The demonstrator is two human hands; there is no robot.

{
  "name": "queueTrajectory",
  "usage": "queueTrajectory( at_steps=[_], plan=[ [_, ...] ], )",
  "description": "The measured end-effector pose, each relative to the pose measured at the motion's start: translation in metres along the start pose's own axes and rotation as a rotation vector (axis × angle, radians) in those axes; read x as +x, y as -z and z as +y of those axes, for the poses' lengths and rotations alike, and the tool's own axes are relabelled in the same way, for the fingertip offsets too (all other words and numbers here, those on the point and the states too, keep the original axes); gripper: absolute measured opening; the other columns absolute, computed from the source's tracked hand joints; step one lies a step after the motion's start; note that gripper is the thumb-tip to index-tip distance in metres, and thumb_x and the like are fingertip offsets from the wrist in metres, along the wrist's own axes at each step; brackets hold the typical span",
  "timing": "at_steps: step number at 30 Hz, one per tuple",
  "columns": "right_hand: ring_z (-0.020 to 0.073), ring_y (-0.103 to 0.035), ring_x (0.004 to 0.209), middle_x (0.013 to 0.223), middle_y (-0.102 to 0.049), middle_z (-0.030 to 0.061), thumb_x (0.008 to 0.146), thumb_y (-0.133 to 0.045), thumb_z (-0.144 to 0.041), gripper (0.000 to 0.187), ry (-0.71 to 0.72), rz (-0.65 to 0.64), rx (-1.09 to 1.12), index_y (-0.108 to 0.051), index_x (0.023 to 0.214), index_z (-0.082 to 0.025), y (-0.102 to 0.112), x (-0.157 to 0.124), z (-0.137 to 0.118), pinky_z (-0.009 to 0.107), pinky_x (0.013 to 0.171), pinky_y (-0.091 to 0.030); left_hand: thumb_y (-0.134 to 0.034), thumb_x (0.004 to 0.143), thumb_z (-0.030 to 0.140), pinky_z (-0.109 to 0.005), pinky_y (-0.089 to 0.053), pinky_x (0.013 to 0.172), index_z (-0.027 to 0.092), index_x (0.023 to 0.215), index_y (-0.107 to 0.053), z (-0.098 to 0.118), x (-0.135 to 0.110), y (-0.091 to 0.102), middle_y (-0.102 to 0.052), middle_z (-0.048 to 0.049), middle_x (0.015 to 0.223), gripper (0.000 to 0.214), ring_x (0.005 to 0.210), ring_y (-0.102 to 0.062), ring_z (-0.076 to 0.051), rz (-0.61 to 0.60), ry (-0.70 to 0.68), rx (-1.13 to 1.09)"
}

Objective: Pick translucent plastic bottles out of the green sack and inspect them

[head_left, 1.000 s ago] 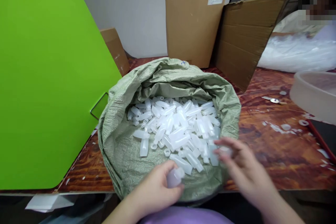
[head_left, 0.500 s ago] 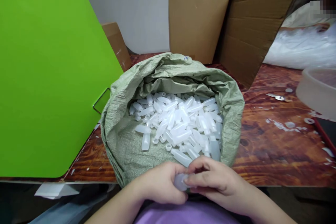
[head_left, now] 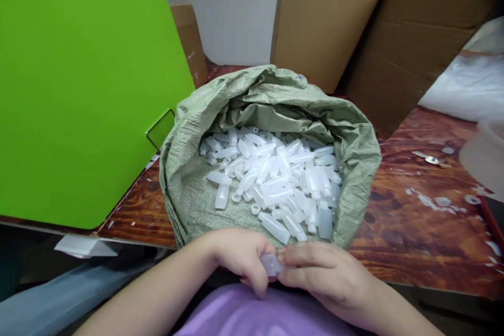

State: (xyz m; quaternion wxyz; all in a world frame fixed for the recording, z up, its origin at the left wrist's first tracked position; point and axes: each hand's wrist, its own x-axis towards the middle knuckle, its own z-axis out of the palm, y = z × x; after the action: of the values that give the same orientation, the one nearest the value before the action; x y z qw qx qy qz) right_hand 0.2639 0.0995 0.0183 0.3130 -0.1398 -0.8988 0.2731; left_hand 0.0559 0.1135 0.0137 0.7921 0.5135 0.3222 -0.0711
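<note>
Close to my body, in front of the purple clothing, my left hand (head_left: pixel 244 257) is closed round a small translucent plastic tube (head_left: pixel 271 265). My right hand (head_left: pixel 321 270) pinches the other end of that tube with thumb and fingers, so much of it is covered. Just beyond both hands, a green woven sack (head_left: pixel 189 205) stands with its rim rolled down. Inside lies a heap of similar white translucent tubes (head_left: pixel 275 178), mostly towards its back and right. A couple of loose tubes (head_left: pixel 221 196) lie apart from the heap on the left.
A bright green board (head_left: pixel 86 89) with a wire loop (head_left: pixel 159 128) rises on the left. Cardboard boxes (head_left: pixel 323 21) stand behind the sack. On the wooden table (head_left: pixel 397 210) at right are a key (head_left: pixel 429 158), plastic scraps and a translucent tub (head_left: pixel 486 155).
The camera view has shifted and tilted slightly. My right fingers have moved from the tube's near face to flatter along its right end; my left hand keeps its hold.
</note>
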Motion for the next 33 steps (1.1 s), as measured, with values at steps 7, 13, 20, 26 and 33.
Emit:
queueTrajectory(
  at_steps=[7, 13, 20, 26, 33],
  plan=[
    [0.0103, -0.066, 0.083, 0.092, -0.067, 0.0052, 0.083, -0.061, -0.014, 0.022, -0.169, -0.05, 0.204, -0.066, 0.103, -0.022, -0.001, 0.001, 0.002, 0.014, 0.075, -0.053, -0.071, 0.048, 0.02, -0.022, -0.018, 0.034, 0.02, 0.05, -0.042, -0.008, 0.004, -0.001, -0.037, 0.0087, 0.041, 0.029, 0.034, -0.029, -0.007, -0.214, -0.11, -0.182],
    [0.0129, -0.066, 0.09, 0.096, -0.068, 0.0047, 0.085, -0.056, -0.014, 0.024, -0.082, -0.131, 0.28, -0.066, 0.104, -0.025, 0.0, 0.004, 0.0, 0.019, 0.082, -0.052, -0.063, 0.048, 0.02, -0.023, -0.015, 0.034, 0.021, 0.047, -0.042, -0.01, 0.0, -0.002, -0.032, 0.0061, 0.039, 0.021, 0.033, -0.024, -0.008, -0.377, -0.127, -0.158],
    [0.0111, -0.053, 0.047, 0.053, -0.054, 0.0006, 0.093, -0.037, -0.038, 0.041, -0.426, -0.053, -0.082, -0.061, 0.066, -0.018, -0.015, 0.003, 0.002, 0.02, 0.045, -0.043, -0.055, 0.047, 0.019, -0.023, -0.026, 0.036, 0.021, 0.048, -0.043, 0.005, -0.013, -0.009, -0.039, 0.005, 0.042, 0.011, 0.039, -0.035, -0.011, 0.114, -0.076, 0.162],
    [0.0155, -0.064, 0.082, 0.094, -0.065, 0.0054, 0.088, -0.053, -0.03, 0.028, -0.337, -0.139, -0.03, -0.052, 0.114, -0.023, -0.018, -0.01, -0.004, 0.023, 0.072, -0.051, -0.051, 0.051, 0.023, -0.021, -0.031, 0.035, 0.023, 0.059, -0.048, 0.01, -0.03, -0.026, -0.047, 0.0055, 0.05, 0.008, 0.045, -0.046, -0.014, 0.429, 0.048, 0.441],
    [0.0173, -0.061, 0.085, 0.099, -0.064, 0.0088, 0.088, -0.051, -0.036, 0.03, -0.387, -0.136, -0.01, -0.05, 0.113, -0.02, -0.022, -0.02, -0.01, 0.026, 0.073, -0.049, -0.05, 0.051, 0.026, -0.021, -0.032, 0.037, 0.024, 0.065, -0.055, 0.002, -0.019, -0.039, -0.055, 0.004, 0.055, 0.015, 0.048, -0.052, -0.015, 0.501, 0.134, 0.513]
  ],
)
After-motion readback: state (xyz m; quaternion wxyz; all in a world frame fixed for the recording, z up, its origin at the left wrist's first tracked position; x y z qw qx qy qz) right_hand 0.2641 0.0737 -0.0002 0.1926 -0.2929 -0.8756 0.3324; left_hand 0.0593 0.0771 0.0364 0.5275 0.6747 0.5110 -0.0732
